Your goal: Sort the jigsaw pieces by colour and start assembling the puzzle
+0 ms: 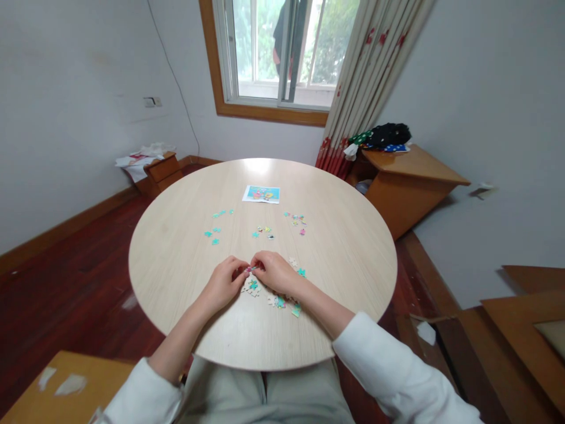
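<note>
My left hand (pixel 227 281) and my right hand (pixel 274 271) meet near the front of the round table. Between their fingertips is a small pink and purple jigsaw piece (pixel 249 269), pinched from both sides; whether it is one piece or two joined I cannot tell. Just below the fingers lies a cluster of jigsaw pieces (pixel 252 286), some showing teal and others their pale backs. More loose pieces (pixel 279 301) lie beneath and beside my right forearm, which partly hides them.
Small groups of teal pieces (pixel 215 230), mixed pieces (pixel 267 229) and pink pieces (pixel 302 232) are spread across the round table (pixel 172 259). Behind them lies a printed picture card (pixel 261 194). A wooden cabinet (pixel 410 165) with cloths on top stands at the right.
</note>
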A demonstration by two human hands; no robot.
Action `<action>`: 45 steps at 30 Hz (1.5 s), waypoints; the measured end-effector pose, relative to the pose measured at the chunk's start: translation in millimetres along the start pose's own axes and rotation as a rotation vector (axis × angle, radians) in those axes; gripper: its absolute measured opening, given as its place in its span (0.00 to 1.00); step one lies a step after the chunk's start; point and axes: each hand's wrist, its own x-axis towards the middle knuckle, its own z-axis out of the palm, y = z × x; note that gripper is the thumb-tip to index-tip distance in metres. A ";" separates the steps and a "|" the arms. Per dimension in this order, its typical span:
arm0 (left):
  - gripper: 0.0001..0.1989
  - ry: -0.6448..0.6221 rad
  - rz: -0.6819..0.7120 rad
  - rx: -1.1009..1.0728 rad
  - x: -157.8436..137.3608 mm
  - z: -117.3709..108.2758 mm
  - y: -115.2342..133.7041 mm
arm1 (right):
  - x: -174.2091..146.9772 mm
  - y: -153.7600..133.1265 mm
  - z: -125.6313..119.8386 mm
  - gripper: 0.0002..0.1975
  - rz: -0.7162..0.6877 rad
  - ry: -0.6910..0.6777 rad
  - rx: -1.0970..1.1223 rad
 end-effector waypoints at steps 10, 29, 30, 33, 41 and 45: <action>0.09 0.006 -0.013 0.009 0.7 1.6 -4.6 | 25.1 65.8 -42.7 0.06 0.188 0.283 0.343; 0.10 0.086 -0.038 -0.019 2.5 0.1 -5.9 | 12.5 159.1 -95.2 0.05 0.515 0.419 0.030; 0.10 0.066 -0.034 -0.026 2.2 0.3 -6.1 | 11.6 155.5 -94.1 0.03 0.497 0.449 0.053; 0.13 -0.002 -0.020 -0.043 1.6 1.3 -6.5 | 9.2 128.5 -84.8 0.04 0.375 0.469 0.157; 0.13 -0.031 -0.033 -0.051 2.4 1.8 -7.2 | 2.9 13.7 -34.7 0.06 -0.028 -0.090 -0.065; 0.10 -0.019 -0.024 -0.053 3.2 1.1 -6.2 | 4.1 0.6 -25.2 0.11 0.047 -0.213 -0.283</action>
